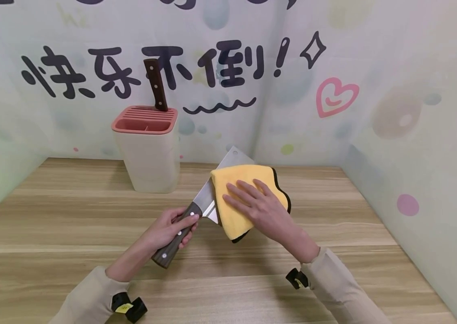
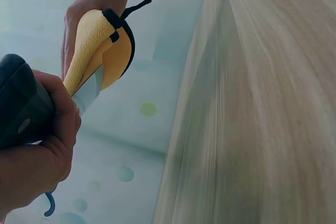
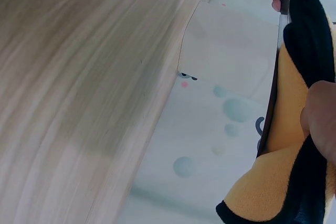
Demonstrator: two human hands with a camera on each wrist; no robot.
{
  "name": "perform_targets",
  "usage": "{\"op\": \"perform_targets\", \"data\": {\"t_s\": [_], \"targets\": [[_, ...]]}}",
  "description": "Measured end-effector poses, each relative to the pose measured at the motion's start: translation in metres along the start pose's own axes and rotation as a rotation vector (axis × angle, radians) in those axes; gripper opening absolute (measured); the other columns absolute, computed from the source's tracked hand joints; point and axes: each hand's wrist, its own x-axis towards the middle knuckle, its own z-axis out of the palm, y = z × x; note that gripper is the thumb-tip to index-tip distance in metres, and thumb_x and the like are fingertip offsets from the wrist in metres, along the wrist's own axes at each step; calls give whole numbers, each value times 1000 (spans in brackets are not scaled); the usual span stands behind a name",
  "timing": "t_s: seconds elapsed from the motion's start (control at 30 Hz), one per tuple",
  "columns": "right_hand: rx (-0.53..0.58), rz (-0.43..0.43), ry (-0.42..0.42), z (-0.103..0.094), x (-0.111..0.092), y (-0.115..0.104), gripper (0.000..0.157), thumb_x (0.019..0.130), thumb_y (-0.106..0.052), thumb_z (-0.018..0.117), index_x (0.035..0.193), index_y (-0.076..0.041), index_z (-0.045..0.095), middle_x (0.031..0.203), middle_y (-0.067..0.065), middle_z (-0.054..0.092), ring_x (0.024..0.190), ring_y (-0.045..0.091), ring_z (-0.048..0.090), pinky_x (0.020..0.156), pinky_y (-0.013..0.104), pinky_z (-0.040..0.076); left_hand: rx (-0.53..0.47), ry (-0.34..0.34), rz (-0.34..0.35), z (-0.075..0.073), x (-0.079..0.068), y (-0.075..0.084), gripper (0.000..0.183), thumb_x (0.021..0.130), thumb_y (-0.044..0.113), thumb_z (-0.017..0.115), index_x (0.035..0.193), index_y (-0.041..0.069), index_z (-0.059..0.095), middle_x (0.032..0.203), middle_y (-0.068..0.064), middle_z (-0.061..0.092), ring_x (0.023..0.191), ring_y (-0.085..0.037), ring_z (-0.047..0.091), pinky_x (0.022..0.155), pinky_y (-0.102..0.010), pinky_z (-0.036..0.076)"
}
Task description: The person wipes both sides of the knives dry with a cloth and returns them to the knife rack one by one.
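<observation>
Nearest, a beige fabric sleeve (image 1: 87,297) led to the left grip (image 1: 172,229), curled round the dark brown, three-riveted handle (image 1: 165,255) of a broad, silvery metal cleaver (image 1: 204,196). Raised above the wood-grained worktop (image 1: 70,234), its blade (image 1: 230,161) slanted up rightward, a small hole (image 1: 235,152) near its bare far corner. Plush yellow cloth (image 1: 230,222) with black edging covered the middle; the right grip (image 1: 269,216) pinched it, fingers (image 1: 264,188) spread over the upper face.

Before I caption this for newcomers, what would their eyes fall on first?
Probably the yellow cloth under the right hand, near the middle of the head view, covering much of a cleaver whose handle the left hand grips. Next, behind them to the left, a white knife holder with a brown handle sticking up, then the bold black writing on the wall.
</observation>
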Motion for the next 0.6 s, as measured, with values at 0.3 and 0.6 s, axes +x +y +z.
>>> {"op": "perform_targets", "data": {"t_s": [0.3,0.6], "targets": [[27,68,-34,3,-1,6,59,72,3,68,125,-16,51,130,4,48,118,24,44,95,44,36,32,-8,11,-3,-1,-4,28,93,23,48,88,-5,46,63,-3,50,46,-6,47,41,-20,43],[56,123,-35,6,-3,11,56,72,2,68,124,-15,53,129,6,49,117,25,45,94,44,37,44,-11,14,-4,-2,-5,30,93,23,48,90,-7,46,66,-4,50,46,-6,48,42,-21,44]]}}
